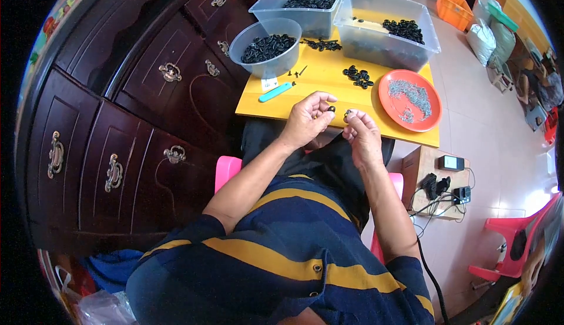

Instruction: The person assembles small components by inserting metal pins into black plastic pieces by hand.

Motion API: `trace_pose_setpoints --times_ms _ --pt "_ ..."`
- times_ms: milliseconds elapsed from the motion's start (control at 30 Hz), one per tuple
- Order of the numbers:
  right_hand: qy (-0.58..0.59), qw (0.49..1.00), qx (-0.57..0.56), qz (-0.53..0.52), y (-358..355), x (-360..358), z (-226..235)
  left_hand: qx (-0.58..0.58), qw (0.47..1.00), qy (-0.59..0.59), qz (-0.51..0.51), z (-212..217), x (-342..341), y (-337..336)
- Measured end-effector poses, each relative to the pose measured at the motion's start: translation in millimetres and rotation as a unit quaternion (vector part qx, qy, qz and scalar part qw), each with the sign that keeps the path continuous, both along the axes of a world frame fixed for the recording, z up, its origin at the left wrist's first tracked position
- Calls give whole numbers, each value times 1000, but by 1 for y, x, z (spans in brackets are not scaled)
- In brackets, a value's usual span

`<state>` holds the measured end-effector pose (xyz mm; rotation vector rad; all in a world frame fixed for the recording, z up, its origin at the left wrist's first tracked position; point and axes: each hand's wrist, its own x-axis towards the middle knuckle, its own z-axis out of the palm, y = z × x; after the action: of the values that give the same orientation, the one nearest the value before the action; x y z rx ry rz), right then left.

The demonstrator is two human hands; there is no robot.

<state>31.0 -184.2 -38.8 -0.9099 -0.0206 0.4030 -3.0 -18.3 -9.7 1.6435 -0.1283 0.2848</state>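
Just over the near edge of the yellow table (317, 93), my two hands work close together. A small black rounded part (332, 109) is pinched between the thumb and fingers of my left hand (308, 118). My right hand (362, 134) is closed in a pinch beside it; the small thing at its fingertips is too tiny to name. Beyond them lies a loose group of black ring-like parts (359, 77). To the right, a red plate (392, 118) carries many small silvery metal pieces (408, 96). Left of my hands are a turquoise-handled tool (275, 92) and a few small black parts.
A round clear tub (235, 52) and two clear bins (258, 14) (432, 46) of black parts stand at the back. Dark drawers (147, 84) flank the left. A wooden box (414, 166) with cables and a pink chair (517, 237) are right; another person (546, 84) sits far right.
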Motion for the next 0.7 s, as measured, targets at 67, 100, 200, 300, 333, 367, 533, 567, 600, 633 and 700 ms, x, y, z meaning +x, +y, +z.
trace_pose_setpoints --times_ms 67,100,200,300,333,367,533,567,600,633,700 --pt "1 1000 3 1 1 -1 0 8 1000 -4 -1 -1 0 1" --pt "2 1000 7 -1 1 -1 0 16 1000 -9 -5 0 0 2" --pt "2 1000 -3 9 0 -2 2 -10 999 30 -25 2 -3 4" --pt "10 1000 -16 19 1 -4 7 28 999 15 -15 2 -5 5" --pt "11 1000 -16 19 1 -4 5 28 999 16 -15 2 -5 6" --pt "-7 999 -16 27 2 -3 2 36 999 9 -14 2 -5 6" --pt "-28 998 -18 45 2 -5 5 56 998 2 -16 7 -6 8" --pt "-28 999 -15 42 1 -5 6 59 998 7 -15 9 -6 7" --pt "-28 999 -14 40 2 -6 7 61 998 11 -13 10 -6 8" --pt "-29 999 -14 41 2 -5 7 61 998 10 -13 10 -6 8" --pt "-39 998 -30 33 3 -3 5 28 999 20 -15 10 -6 8"
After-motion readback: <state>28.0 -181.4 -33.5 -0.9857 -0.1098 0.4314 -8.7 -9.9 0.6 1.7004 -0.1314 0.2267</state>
